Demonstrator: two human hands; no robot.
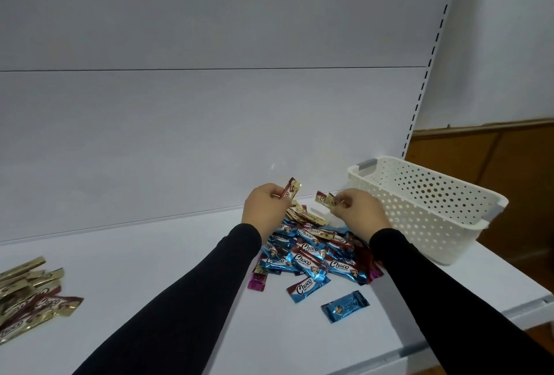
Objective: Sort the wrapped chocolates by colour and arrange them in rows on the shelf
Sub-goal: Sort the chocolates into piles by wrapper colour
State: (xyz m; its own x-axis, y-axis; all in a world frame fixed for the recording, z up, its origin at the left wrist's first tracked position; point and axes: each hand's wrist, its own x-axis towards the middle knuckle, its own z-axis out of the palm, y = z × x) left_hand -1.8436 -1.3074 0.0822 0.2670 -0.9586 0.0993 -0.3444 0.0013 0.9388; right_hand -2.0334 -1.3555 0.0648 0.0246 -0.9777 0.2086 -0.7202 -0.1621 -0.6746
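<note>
White basket (425,209) — contents hidden

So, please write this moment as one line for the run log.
left hand: holds gold chocolate | right hand: holds gold chocolate | mixed pile: unsorted | gold group: far left | white basket: right

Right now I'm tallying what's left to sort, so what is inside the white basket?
Through the holes of the white basket no chocolates show, and what shows of the inside looks bare. Its floor is hidden behind the near wall, and the right hand covers one corner.
</note>
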